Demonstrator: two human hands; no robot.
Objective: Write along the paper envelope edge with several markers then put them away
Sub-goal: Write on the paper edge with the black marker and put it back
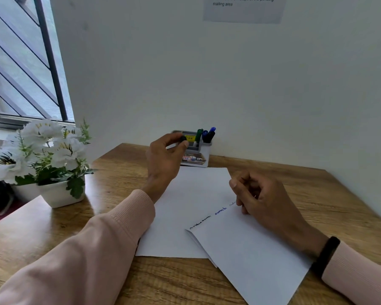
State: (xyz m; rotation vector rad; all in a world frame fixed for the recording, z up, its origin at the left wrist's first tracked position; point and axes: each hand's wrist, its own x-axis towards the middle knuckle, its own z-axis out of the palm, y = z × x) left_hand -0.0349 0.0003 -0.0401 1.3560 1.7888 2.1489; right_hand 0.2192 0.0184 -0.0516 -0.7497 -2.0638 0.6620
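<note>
A white paper envelope [249,252] lies tilted on the wooden desk, with short lines of black, blue and faint writing along its upper edge. My right hand [262,201] rests curled on that edge with nothing visible in it. My left hand [165,159] is raised in front of a grey desk organiser [204,148] and pinches a black marker [183,139] by its end. Green [199,134], blue [212,130] and black markers stand upright in the organiser.
A plain white sheet [185,208] lies under the envelope. A white pot of white flowers [51,159] stands at the desk's left edge by a window. The wall runs close behind the organiser, with a printed note [243,7] taped high up.
</note>
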